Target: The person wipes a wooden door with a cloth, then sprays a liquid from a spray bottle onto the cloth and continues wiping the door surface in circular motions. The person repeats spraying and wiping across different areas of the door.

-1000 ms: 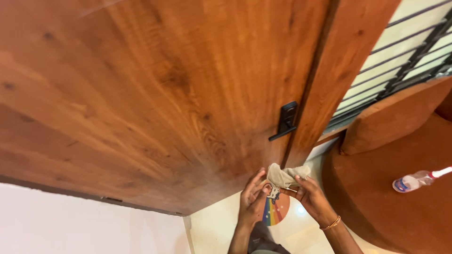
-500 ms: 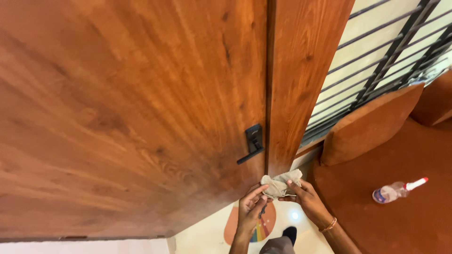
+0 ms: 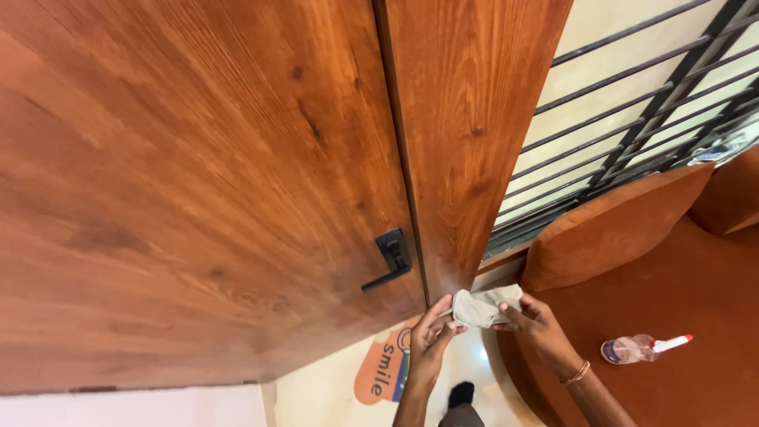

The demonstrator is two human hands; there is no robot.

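Both hands are bunched up on a small grey-beige cloth point(image 3: 486, 306) right in front of the door. The left hand point(image 3: 433, 324) has its grip pinched on the cloth's left end, thumb and fingers closed over a fold, and the right hand point(image 3: 536, 324) is closed on the right end with the fingers curled under it, a thin bangle point(image 3: 576, 372) on that wrist. So the cloth is up in the air between the two hands, just beside the bottom of the wooden door frame post point(image 3: 466, 142), not touching it as far as I can tell. It looks soft and floppy, light as anything, crumpled into loose folds, so I'd guess it goes wherever you push it and is easiest to hold by a wad in the middle or by the two ends like this. Left of the post is the big wooden door point(image 3: 198, 174) with a black lever handle point(image 3: 389, 261). Right of the hands there's a rust-orange sofa point(image 3: 680, 261) with a clear spray bottle point(image 3: 642, 348) lying on the seat, well apart from the cloth, black window bars point(image 3: 632, 103) behind it, and a colourful round mat point(image 3: 387, 368) on the pale floor point(image 3: 316, 391) below.
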